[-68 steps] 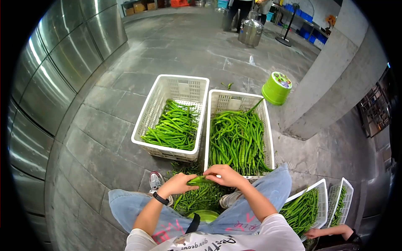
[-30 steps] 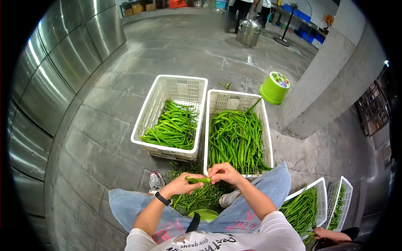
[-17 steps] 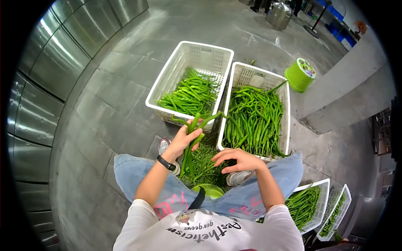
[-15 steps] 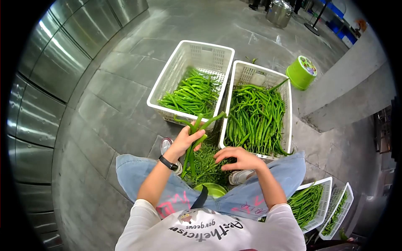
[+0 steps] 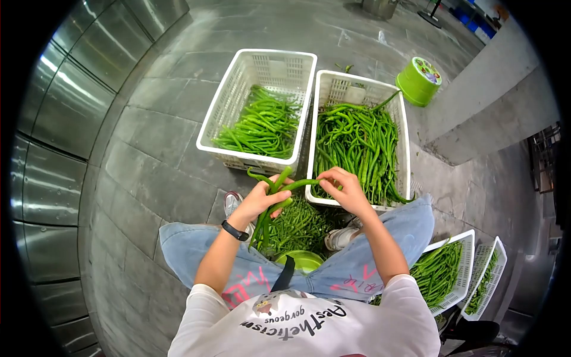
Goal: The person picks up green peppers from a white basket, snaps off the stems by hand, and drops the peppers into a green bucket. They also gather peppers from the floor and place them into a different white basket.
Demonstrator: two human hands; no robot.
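Observation:
My left hand (image 5: 260,200), with a black band on the wrist, grips a bunch of long green peppers (image 5: 269,205) that hang down between my knees. My right hand (image 5: 347,189) pinches the stem end of one pepper of that bunch, near the front rim of the right white crate (image 5: 313,154). That crate is heaped with long green peppers (image 5: 358,149). The left white crate (image 5: 223,116) holds a smaller layer of peppers (image 5: 260,125). Loose green stems and peppers (image 5: 300,225) lie on the floor between my feet, above a green bowl (image 5: 302,259).
A lime green bucket (image 5: 419,81) stands upside down by a concrete pillar (image 5: 493,89) at the right. Two more white baskets of peppers (image 5: 455,279) sit at my right side. Steel wall panels (image 5: 59,119) run along the left. The floor is grey stone tile.
My left hand lifted a bunch of peppers upright. My right hand dropped to the pile between my feet, then rose to the bunch's top and took a pepper's stem end.

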